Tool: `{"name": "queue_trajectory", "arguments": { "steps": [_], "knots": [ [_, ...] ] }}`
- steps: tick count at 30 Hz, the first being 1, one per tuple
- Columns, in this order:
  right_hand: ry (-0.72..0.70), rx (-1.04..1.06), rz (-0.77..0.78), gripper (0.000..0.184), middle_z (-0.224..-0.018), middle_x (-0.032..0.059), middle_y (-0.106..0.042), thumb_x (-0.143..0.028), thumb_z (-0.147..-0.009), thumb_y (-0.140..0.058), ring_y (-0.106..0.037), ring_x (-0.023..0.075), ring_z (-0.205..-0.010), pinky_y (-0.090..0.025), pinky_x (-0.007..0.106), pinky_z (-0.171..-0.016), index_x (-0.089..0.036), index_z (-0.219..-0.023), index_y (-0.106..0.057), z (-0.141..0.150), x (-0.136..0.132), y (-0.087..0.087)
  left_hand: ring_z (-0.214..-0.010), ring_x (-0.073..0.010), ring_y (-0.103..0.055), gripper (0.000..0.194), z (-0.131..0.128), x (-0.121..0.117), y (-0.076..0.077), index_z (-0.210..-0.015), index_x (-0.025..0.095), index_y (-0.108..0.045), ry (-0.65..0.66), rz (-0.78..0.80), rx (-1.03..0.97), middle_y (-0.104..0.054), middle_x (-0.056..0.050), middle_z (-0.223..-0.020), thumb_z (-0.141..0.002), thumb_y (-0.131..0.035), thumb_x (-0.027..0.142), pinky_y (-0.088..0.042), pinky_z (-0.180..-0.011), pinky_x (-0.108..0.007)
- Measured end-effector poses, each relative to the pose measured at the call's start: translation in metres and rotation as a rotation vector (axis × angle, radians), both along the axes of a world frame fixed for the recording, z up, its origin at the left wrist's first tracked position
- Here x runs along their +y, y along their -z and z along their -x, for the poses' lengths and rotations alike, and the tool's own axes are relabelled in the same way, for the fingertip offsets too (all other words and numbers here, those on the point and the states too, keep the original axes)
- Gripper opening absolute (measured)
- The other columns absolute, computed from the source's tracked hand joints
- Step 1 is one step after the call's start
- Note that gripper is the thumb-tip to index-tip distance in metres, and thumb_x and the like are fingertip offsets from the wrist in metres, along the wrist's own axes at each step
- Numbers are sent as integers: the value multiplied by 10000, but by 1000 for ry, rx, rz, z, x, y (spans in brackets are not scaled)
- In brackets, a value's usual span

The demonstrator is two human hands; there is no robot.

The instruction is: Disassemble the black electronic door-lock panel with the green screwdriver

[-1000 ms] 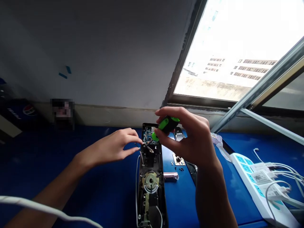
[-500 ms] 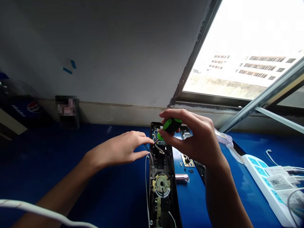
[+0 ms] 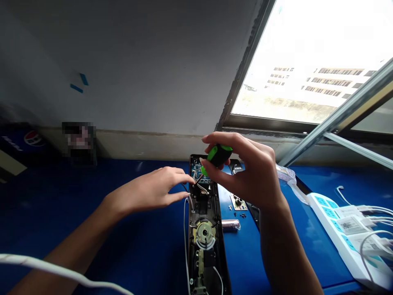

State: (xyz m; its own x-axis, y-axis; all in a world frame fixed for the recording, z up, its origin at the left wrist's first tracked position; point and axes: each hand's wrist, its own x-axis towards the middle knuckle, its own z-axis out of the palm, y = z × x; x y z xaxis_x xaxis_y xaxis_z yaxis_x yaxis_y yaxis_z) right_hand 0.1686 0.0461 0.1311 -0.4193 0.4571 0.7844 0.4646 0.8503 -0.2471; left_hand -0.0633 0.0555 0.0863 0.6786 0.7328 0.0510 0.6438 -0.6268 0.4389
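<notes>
A long black device housing (image 3: 216, 229) lies open on the blue table, its inner parts showing. My right hand (image 3: 248, 170) is closed on a green and black screwdriver (image 3: 219, 155). The screwdriver slants down to the left, its shaft reaching the housing beside the blue circuit board (image 3: 196, 168). My left hand (image 3: 159, 186) has its fingers stretched out at the housing's left edge, thumb and index finger apart. Its index fingertip is close to the screwdriver's tip; exact contact is hard to make out. Below the tip lie a white connector lead (image 3: 202, 189) and a round metal part (image 3: 205, 233).
Right of the housing are a pink wrapped cylinder (image 3: 231, 225), small dark screws (image 3: 242, 215) and a small board with a black knob (image 3: 238, 201). A white power strip (image 3: 334, 237) with plugged cables stands further right. A white cable (image 3: 61, 270) crosses the lower left.
The whole view has shifted slightly, so things appear a little further left and higher. Both hands and the screwdriver keep nearly the same pose over the housing.
</notes>
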Motion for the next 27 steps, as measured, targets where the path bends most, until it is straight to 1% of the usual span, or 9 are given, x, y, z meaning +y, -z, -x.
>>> {"name": "queue_trajectory", "arguments": {
  "steps": [3, 8, 12, 16, 19, 22, 25, 27],
  "knots": [
    [21, 4, -4, 294, -915, -10, -733, -162, -888, -718, -652, 113, -722, -579, 279, -723, -200, -1177, -688, 0, 1, 1, -1172, -276, -685, 331, 1, 1, 1, -1293, 288, -708, -2, -7, -2, -716, -35, -1300, -980, -639, 371, -543, -980, -362],
    [129, 51, -60, 253, -827, -24, -705, -268, -863, -788, -548, 90, -582, -536, 282, -598, -218, -1097, -702, 2, 3, 4, -1165, -271, -690, 334, 1, 1, 2, -1294, 280, -702, 7, -8, -3, -719, -36, -1298, -982, -634, 379, -549, -965, -353],
    [180, 86, -83, 247, -806, -24, -686, -305, -854, -803, -566, 97, -590, -524, 278, -578, -226, -1067, -706, 5, 4, 7, -1161, -278, -692, 348, 0, 1, 2, -1303, 269, -699, -1, -10, -2, -719, -51, -1302, -979, -637, 381, -549, -963, -355],
    [168, 100, -64, 248, -803, -20, -682, -317, -847, -815, -550, 94, -571, -501, 276, -540, -226, -1048, -701, 7, 4, 8, -1168, -287, -686, 351, 0, 1, 3, -1301, 270, -697, 2, -5, -1, -717, -57, -1311, -982, -630, 401, -548, -950, -357],
    [196, 103, -82, 265, -804, -9, -688, -372, -830, -834, -568, 105, -598, -509, 282, -554, -221, -995, -690, 11, 5, 9, -1165, -288, -684, 340, 0, 2, 4, -1285, 278, -701, 6, -1, -21, -733, -49, -1279, -981, -626, 408, -539, -951, -359],
    [224, 92, -151, 274, -799, -4, -687, -398, -821, -841, -577, 111, -645, -522, 277, -592, -213, -935, -674, 14, 5, 10, -1144, -285, -685, 322, -1, 1, 3, -1256, 277, -709, 1, 26, -65, -739, -46, -1256, -972, -630, 410, -528, -952, -356],
    [203, 60, -166, 274, -815, -9, -696, -376, -839, -829, -588, 107, -654, -528, 272, -615, -210, -992, -674, 15, 3, 10, -1078, -281, -694, 324, -3, 1, 4, -1223, 261, -702, -26, 89, -90, -738, -56, -1218, -972, -619, 448, -528, -920, -363],
    [178, 33, -146, 291, -852, -10, -712, -358, -852, -820, -575, 95, -623, -526, 271, -612, -210, -1056, -674, 14, 1, 10, -1046, -290, -695, 376, -5, 2, 6, -1232, 250, -675, -62, 140, -86, -735, -67, -1189, -956, -625, 502, -531, -886, -375]
  ]
}}
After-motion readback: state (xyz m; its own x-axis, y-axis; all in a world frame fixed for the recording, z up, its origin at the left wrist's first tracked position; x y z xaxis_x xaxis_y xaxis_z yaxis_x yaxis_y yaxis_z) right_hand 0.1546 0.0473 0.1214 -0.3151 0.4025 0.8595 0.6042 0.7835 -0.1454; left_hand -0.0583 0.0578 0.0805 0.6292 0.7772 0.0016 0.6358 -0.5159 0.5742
